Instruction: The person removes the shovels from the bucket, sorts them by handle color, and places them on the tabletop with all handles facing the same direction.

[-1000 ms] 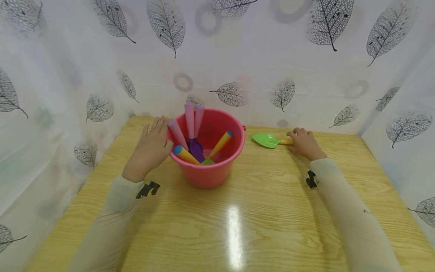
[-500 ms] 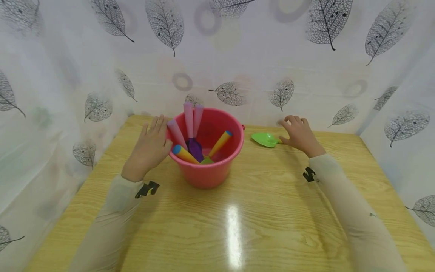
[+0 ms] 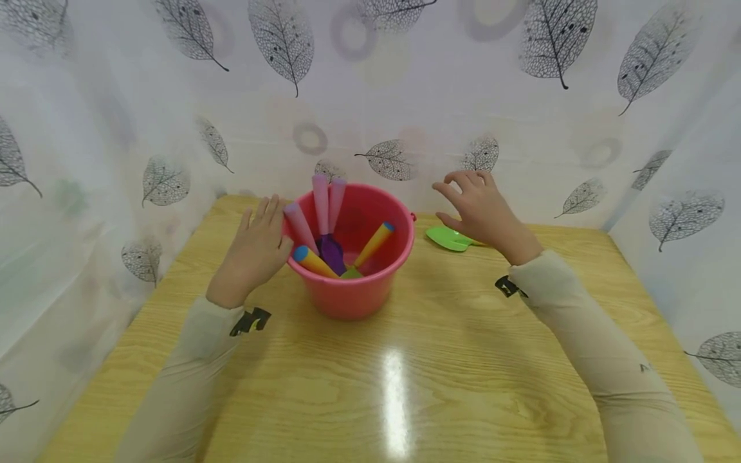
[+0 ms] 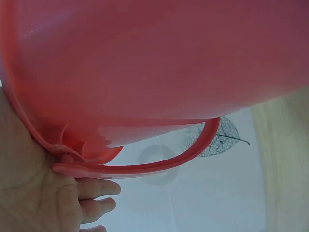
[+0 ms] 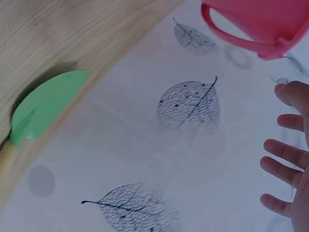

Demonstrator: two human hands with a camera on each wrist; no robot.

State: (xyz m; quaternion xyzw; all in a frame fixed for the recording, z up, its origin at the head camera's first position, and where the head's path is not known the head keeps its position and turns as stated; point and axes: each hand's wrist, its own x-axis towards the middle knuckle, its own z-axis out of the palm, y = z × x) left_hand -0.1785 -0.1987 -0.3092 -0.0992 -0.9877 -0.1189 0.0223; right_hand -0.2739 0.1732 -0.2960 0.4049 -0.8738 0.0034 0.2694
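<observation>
A pink bucket (image 3: 353, 299) stands upright on the table, holding several toy shovels. Pink handles (image 3: 301, 230) and a purple blade (image 3: 332, 254) show inside it, along with yellow-orange handles (image 3: 375, 245) tipped in blue. My left hand (image 3: 251, 254) rests against the bucket's left rim, fingers extended. In the left wrist view its palm lies by the bail handle's (image 4: 145, 170) pivot. My right hand (image 3: 483, 209) is raised right of the bucket, fingers spread and holding nothing. Below and behind it lies a green toy shovel (image 3: 448, 238), its yellow handle partly hidden by the hand.
The wooden table (image 3: 324, 386) runs back to a white curtain (image 3: 393, 90) printed with dark leaves, which also encloses both sides. The green shovel lies near the table's back edge.
My right hand has released the green shovel's handle, lifted off the table and moved left toward the bucket with fingers spread. The shovel and my left hand have stayed in place.
</observation>
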